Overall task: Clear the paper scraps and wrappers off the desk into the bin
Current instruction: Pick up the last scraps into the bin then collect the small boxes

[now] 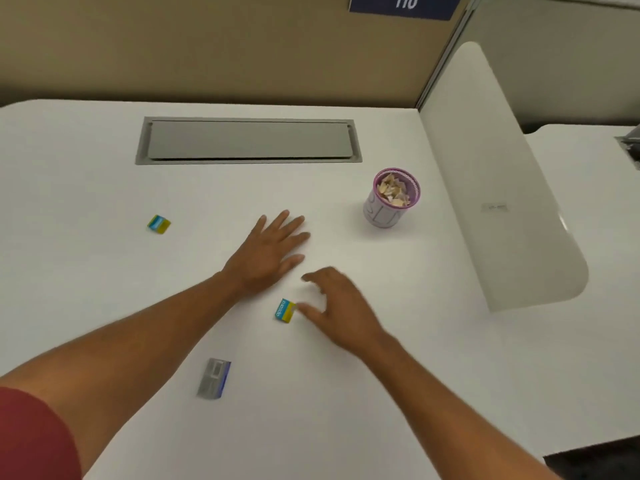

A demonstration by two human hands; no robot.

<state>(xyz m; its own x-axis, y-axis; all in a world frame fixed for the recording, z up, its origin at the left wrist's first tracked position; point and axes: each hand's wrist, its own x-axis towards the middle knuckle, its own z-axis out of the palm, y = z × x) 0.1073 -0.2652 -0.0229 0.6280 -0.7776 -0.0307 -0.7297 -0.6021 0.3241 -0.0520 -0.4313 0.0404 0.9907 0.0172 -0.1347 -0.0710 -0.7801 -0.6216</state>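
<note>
Nearest, a grey wrapper (214,378) lies on the surface (381,393). Right hand (341,308), grip loosely spread and empty, touches the blue-yellow wrapper (285,310) on its left; bin (393,198) beyond. Left hand (268,252) lies flat.

White desk (104,168), blue-yellow wrappers (159,224) — purple-rimmed bin (391,202), red sleeve (31,434)

Even, diffuse indoor light, bright overall; white surface (104,161) slightly washed out but no hard glare. Shadows soft and faint, just a thin one under the hands. Right hand (341,306) motion-blurred at the fingers (left hand (268,252) sharper). Wide-angle bending at edges, surface rim curves. Overall softness, compression smear; wrapper print barely legible.
</note>
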